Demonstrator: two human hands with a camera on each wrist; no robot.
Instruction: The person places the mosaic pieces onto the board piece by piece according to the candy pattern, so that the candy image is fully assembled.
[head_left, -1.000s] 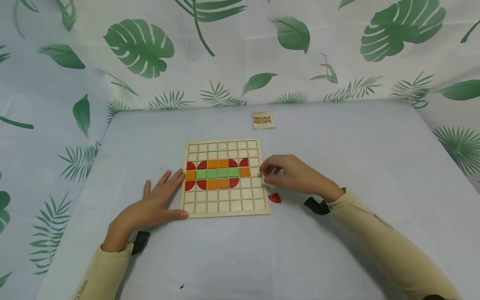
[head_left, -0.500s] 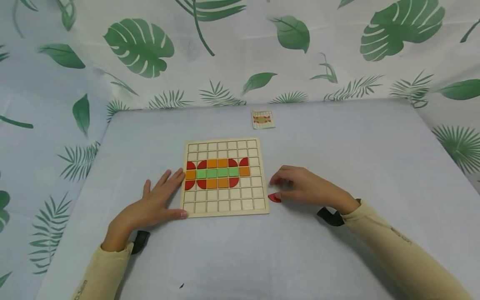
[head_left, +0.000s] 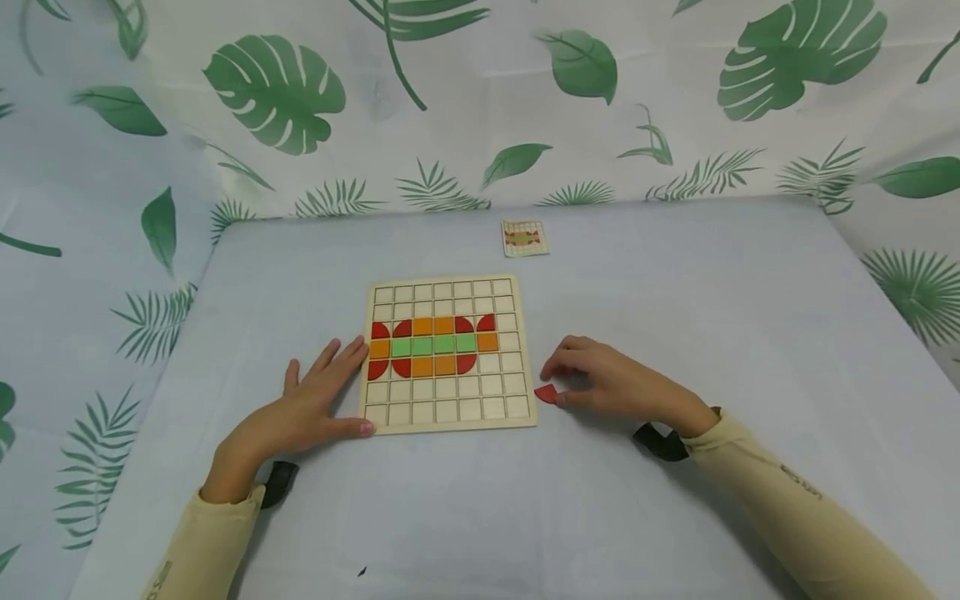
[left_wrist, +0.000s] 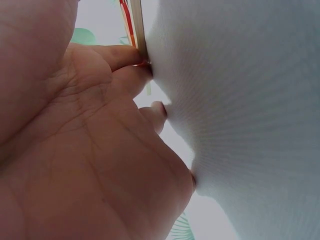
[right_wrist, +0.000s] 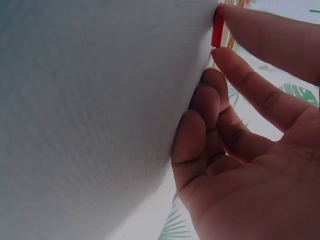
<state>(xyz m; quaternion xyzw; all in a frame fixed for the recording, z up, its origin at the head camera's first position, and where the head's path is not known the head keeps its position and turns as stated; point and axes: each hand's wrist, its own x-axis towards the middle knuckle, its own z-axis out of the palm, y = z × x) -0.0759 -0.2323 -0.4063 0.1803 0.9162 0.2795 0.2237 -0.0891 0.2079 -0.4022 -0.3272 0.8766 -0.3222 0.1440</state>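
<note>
My left hand lies with fingers spread at the left side of a square wooden grid board; fingertips touch its edge and the thumb is at its near left corner. Red quarter-circle, orange and green tiles fill part of the grid. Right of the board, my right hand has its thumb and index finger at opposite edges of a loose red quarter-circle tile, pinching it low at the table. In the right wrist view that tile shows edge-on between the two fingertips, with the other fingers curled beside the cloth.
A small pattern card lies beyond the board, printed with a similar coloured design. Pale cloth covers the table, and a leaf-printed curtain rises behind it. A tiny dark speck shows near the front.
My right hand has moved from the board's right edge back and down to the loose red tile, which has turned slightly. The left hand has stayed in place.
</note>
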